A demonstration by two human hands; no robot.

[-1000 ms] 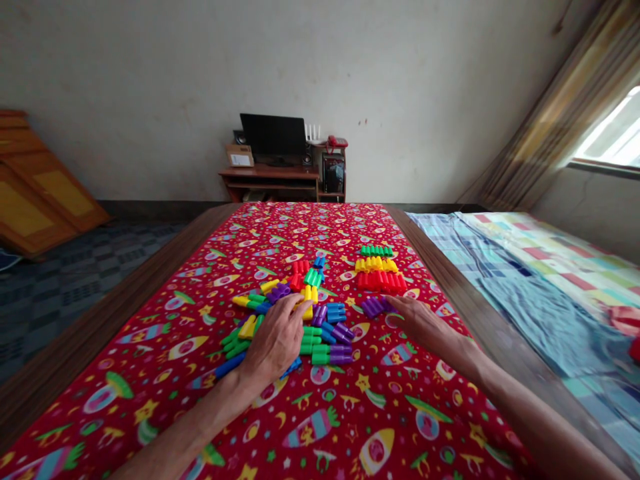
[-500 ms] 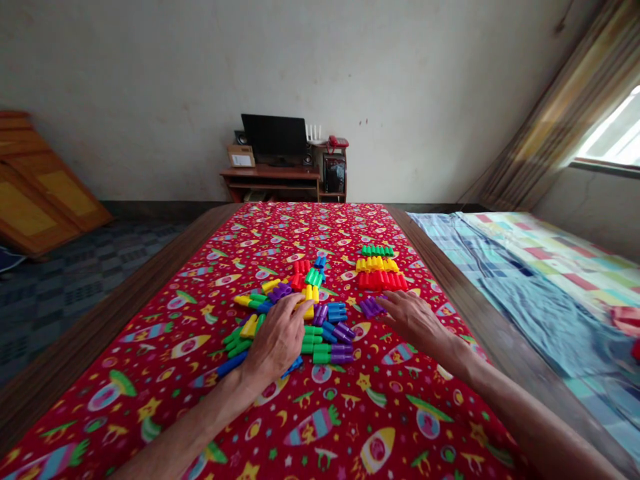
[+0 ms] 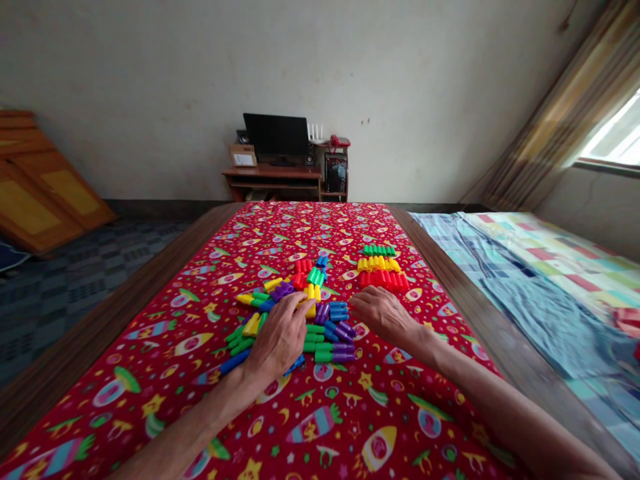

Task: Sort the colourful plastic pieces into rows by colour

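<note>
- Left hand (image 3: 280,337) lies palm down on the near side of the loose pile of plastic pegs (image 3: 333,352), fingers bent over a yellow peg (image 3: 311,311). Whether it grips one, I cannot tell.
- Right hand (image 3: 383,315) hovers flat and loose just right of the pile, fingertips by the blue pegs (image 3: 339,310), with nothing seen in it.
- Risk, as I judge it: a careless sweep of either hand could scatter the pile across the red tablecloth (image 3: 300,227), since the pegs look round enough to roll.
- Another: the right wrist sits near the red row (image 3: 385,280), and a nudge could break that tidy line.
- The pegs are short, glossy and bullet-shaped, in mixed colours.
- Farther off are a yellow row (image 3: 379,264) and a green row (image 3: 379,251).
</note>
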